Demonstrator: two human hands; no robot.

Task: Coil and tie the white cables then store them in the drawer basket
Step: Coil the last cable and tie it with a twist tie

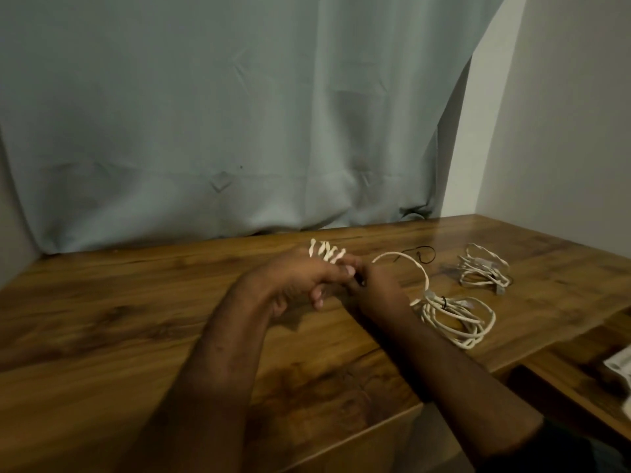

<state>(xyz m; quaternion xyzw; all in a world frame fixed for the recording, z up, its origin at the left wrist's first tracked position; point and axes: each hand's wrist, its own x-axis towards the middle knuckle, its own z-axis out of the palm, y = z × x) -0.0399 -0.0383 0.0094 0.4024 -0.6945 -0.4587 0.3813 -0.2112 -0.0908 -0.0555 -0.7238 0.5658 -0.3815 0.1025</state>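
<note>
Over wooden table (136, 319) | hands pinch looped white cable: left (300, 281), right (372, 291)

On the tabletop (136, 302), the hands (338, 281) meet at center; one cable coil (457, 319) lies at three o'clock, another coil (483, 269) at two, curtain (239, 114) at twelve.

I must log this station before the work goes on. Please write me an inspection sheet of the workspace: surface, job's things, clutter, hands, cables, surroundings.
Surface: wooden table, dark grain.
Job's things: coiled white cable with a dark tie; second white cable bundle farther right; drawer basket not seen.
Clutter: thin black tie on the table; pale object at the right edge, unclear.
Hands: left hand and right hand together pinch a cable loop.
Cables: white loop ends stick up behind the fingers.
Surroundings: grey-green curtain; white wall.
</note>
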